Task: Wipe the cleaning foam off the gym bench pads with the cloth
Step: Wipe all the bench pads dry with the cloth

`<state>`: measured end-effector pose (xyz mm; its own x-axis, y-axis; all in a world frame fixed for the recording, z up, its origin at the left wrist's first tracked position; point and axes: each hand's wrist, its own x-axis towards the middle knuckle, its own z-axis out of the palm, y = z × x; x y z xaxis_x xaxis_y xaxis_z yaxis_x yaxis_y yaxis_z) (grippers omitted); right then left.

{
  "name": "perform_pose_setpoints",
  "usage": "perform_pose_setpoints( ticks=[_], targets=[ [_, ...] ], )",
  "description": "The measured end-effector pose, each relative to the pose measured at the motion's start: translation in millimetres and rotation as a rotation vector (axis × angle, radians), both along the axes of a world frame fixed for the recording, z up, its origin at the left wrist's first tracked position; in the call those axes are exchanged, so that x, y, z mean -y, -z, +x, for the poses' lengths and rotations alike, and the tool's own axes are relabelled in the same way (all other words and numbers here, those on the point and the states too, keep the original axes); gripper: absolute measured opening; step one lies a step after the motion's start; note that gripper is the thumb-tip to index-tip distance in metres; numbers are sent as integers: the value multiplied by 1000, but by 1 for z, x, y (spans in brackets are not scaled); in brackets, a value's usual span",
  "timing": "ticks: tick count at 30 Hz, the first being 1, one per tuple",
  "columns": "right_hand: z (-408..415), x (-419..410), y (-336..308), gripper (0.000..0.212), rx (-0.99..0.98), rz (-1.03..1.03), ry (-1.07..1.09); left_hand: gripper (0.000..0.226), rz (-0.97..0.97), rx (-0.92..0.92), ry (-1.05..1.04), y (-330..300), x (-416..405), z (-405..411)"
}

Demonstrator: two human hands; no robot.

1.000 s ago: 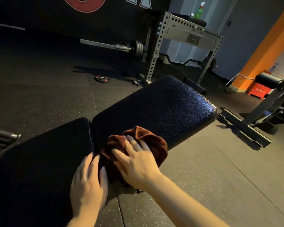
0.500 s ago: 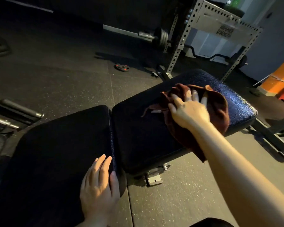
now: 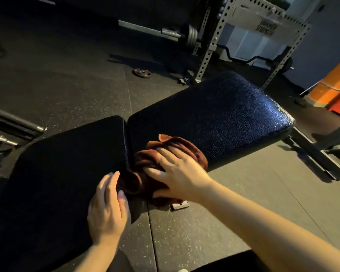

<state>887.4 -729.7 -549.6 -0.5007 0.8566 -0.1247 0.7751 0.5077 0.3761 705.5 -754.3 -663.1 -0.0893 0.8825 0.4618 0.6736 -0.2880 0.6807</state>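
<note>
A black gym bench has two pads: a near pad (image 3: pixel 53 183) on the left and a far pad (image 3: pixel 220 118) on the right, with a narrow gap between them. A bunched brown cloth (image 3: pixel 155 154) lies on the far pad's near corner beside the gap. My right hand (image 3: pixel 177 171) presses flat on the cloth with spread fingers. My left hand (image 3: pixel 108 209) rests with straight fingers on the near pad's edge, its fingertips next to the cloth. No foam shows on the dark pads.
A grey perforated rack (image 3: pixel 263 32) stands behind the bench, with a loaded barbell (image 3: pixel 186 34) to its left. A small weight plate (image 3: pixel 142 73) lies on the rubber floor. Bars (image 3: pixel 18 122) lie at the left. Another machine's frame (image 3: pixel 320 154) sits at the right.
My right hand has dragged the cloth from the far pad's outer end back toward the gap. My left hand stayed on the near pad's edge.
</note>
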Motion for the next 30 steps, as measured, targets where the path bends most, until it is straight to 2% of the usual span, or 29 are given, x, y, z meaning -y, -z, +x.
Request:
perform_pose_setpoints(
  ticks=[5, 8, 11, 14, 16, 18, 20, 24, 27, 30],
  targets=[
    [93, 22, -64, 63, 119, 107, 67, 42, 5, 15, -3, 1, 0, 3],
    [101, 27, -66, 63, 139, 163, 116, 37, -47, 81, -23, -3, -1, 6],
    [72, 26, -46, 69, 62, 161, 103, 37, -91, 84, -42, 0, -2, 8],
    [20, 16, -15, 62, 13, 76, 59, 32, -108, 84, -14, 1, -3, 2],
    [-21, 4, 5, 53, -30, -12, 67, 26, -144, 183, 6, -2, -4, -5],
    [-58, -3, 20, 56, -112, -86, 96, 23, -161, 243, 22, -2, -4, -20],
    [-82, 0, 36, 61, -209, -125, 90, 24, -136, 193, 7, 5, -2, -43],
    [-107, 20, 63, 54, -318, -185, 19, 41, -206, 35, -156, 46, 1, -96],
    [-114, -1, 64, 60, -315, -208, 103, 45, -217, 61, -219, 62, 5, -105],
    [-124, -59, 66, 64, -236, -207, 237, 44, -183, 108, -287, 67, 7, -99]
  ],
)
